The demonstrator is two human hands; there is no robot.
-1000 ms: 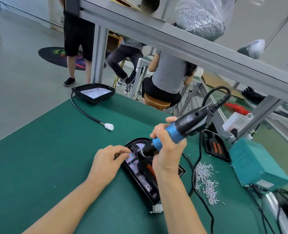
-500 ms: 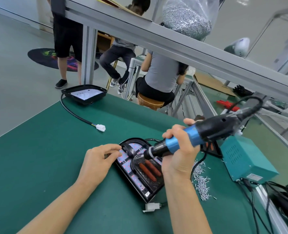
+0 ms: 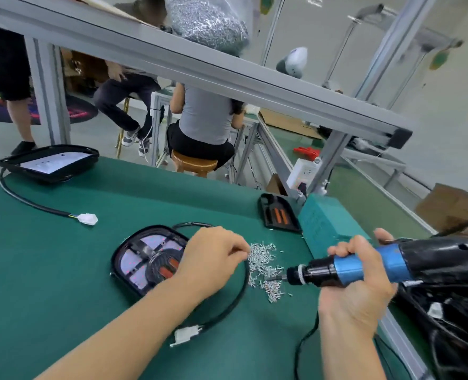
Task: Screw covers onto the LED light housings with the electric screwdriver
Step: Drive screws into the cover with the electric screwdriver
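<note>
Now I see both hands off the LED light housing [image 3: 147, 259], unlike half a sec ago when the bit sat on it and the left steadied its edge. My read: that screw is in, next one being fetched. Left hand [image 3: 213, 256] is at the screw pile [image 3: 265, 270], fingertips curled as if pinching; can't tell if a screw is held. Right hand [image 3: 356, 283] grips the electric screwdriver [image 3: 364, 267] w/ fingers wrapped tight, bit over the pile. Housing lies just under the left wrist.
</note>
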